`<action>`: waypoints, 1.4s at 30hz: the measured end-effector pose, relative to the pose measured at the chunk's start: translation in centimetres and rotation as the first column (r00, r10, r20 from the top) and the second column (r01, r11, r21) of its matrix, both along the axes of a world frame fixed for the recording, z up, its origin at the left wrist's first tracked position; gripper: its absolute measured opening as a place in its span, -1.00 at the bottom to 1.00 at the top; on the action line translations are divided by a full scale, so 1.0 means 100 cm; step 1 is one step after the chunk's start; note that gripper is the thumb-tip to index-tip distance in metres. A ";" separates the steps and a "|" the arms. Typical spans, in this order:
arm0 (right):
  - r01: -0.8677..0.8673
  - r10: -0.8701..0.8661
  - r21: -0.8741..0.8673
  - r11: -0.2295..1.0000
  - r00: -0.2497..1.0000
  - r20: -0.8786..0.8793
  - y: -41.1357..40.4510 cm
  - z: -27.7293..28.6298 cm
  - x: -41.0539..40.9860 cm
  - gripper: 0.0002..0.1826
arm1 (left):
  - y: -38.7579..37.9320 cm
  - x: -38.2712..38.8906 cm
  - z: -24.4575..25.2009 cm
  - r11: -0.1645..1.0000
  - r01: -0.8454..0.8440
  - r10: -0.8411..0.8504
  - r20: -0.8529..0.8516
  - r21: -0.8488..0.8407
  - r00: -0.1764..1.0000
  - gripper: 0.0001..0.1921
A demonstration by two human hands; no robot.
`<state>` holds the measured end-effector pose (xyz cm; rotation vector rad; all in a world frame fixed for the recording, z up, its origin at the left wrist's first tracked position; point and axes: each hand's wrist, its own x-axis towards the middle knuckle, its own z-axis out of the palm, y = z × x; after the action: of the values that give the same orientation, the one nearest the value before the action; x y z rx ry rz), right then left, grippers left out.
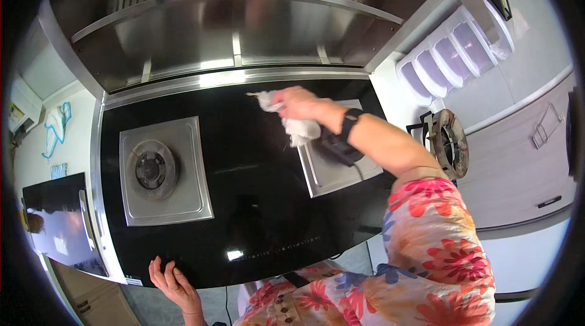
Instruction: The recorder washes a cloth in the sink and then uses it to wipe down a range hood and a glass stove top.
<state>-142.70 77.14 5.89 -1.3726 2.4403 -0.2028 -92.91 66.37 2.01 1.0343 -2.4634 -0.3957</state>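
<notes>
My right hand (295,102) grips a crumpled white cloth (301,131) over the back right part of a black glass cooktop (247,157). Part of the cloth sticks out to the left of the fingers, and the rest hangs below the hand beside the right steel burner plate (315,175). That plate is partly hidden by my forearm. On the left steel plate (192,189) sits a round burner (151,169). My left hand (173,280) is at the cooktop's front left edge, fingers slightly apart and holding nothing.
A steel range hood (237,29) rises behind the cooktop. To the right, a round pan support (450,143) stands on the white counter, near a purple-and-white rack (448,61). At the left are a black glass-fronted appliance (59,225) and a blue-edged cloth (57,125).
</notes>
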 end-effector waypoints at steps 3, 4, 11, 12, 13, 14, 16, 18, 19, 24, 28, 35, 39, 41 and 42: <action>0.329 -0.321 -0.083 0.941 0.942 0.101 0.045 0.032 -0.058 -0.64 | 0.003 0.001 -0.010 0.997 -0.052 0.055 0.068 -0.050 0.996 -0.82; 0.394 -0.391 -0.171 0.903 0.919 0.055 0.062 0.046 -0.079 -0.63 | 0.003 -0.001 -0.013 0.992 -0.056 0.067 0.100 -0.110 0.993 -0.81; 0.348 -0.381 -0.175 0.921 0.896 -0.226 0.093 0.048 -0.212 -0.59 | -0.004 -0.016 -0.014 0.992 -0.055 0.069 0.119 -0.116 0.990 -0.72; 0.225 -0.223 -0.045 0.973 0.878 -0.423 0.074 0.035 -0.215 -0.63 | -0.002 -0.011 -0.010 0.991 -0.083 0.099 0.144 -0.107 0.985 -0.70; 0.220 -0.210 -0.026 0.975 0.882 -0.423 0.062 0.033 -0.211 -0.63 | -0.004 -0.012 -0.013 0.992 -0.071 0.087 0.152 -0.109 0.985 -0.69; 0.194 -0.128 0.077 0.978 0.848 -0.514 0.052 0.032 -0.207 -0.68 | -0.004 -0.013 -0.015 0.992 -0.073 0.091 0.173 -0.105 0.981 -0.69; 0.127 0.087 0.254 0.959 0.722 -0.687 0.023 0.035 -0.185 -0.81 | -0.005 -0.024 -0.003 0.991 -0.087 0.106 0.208 -0.097 0.972 -0.69; 0.141 0.125 0.369 0.919 0.783 -0.610 0.001 0.027 -0.185 -0.80 | -0.007 -0.038 0.004 0.969 -0.066 0.083 0.064 -0.238 0.994 -0.76; 0.159 0.133 0.466 0.870 0.836 -0.533 -0.005 0.024 -0.188 -0.80 | -0.007 -0.037 0.003 0.978 -0.048 0.063 0.069 -0.204 0.996 -0.76; 0.204 -0.173 0.189 0.960 0.970 -0.169 -0.032 0.014 -0.167 -0.67 | -0.008 -0.039 0.002 0.977 -0.064 0.080 0.071 -0.206 0.994 -0.77; -0.216 0.195 -0.145 0.966 0.970 -0.147 -0.067 -0.015 -0.160 -0.61 | -0.008 -0.040 0.002 0.977 -0.064 0.079 0.068 -0.202 0.995 -0.76; -0.325 0.325 -0.018 0.945 0.946 -0.009 -0.128 -0.035 -0.134 -0.56 | -0.009 -0.041 0.002 0.982 -0.070 0.086 0.084 -0.177 0.993 -0.77; -0.331 0.331 0.113 0.937 0.943 0.013 -0.114 -0.041 -0.151 -0.57 | -0.009 -0.044 0.003 0.982 -0.076 0.092 0.085 -0.172 0.992 -0.78; -0.343 0.345 0.152 0.927 0.939 0.011 -0.099 -0.041 -0.162 -0.57 | -0.009 -0.040 0.004 0.983 -0.075 0.093 0.103 -0.166 0.990 -0.77; -0.339 0.343 0.175 0.924 0.939 0.008 -0.083 -0.043 -0.175 -0.62 | -0.009 -0.039 0.004 0.984 -0.076 0.094 0.104 -0.162 0.990 -0.77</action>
<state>-160.17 68.79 1.58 -1.6933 2.1295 0.1092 -96.77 65.44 2.39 1.1169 -2.4906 -0.1158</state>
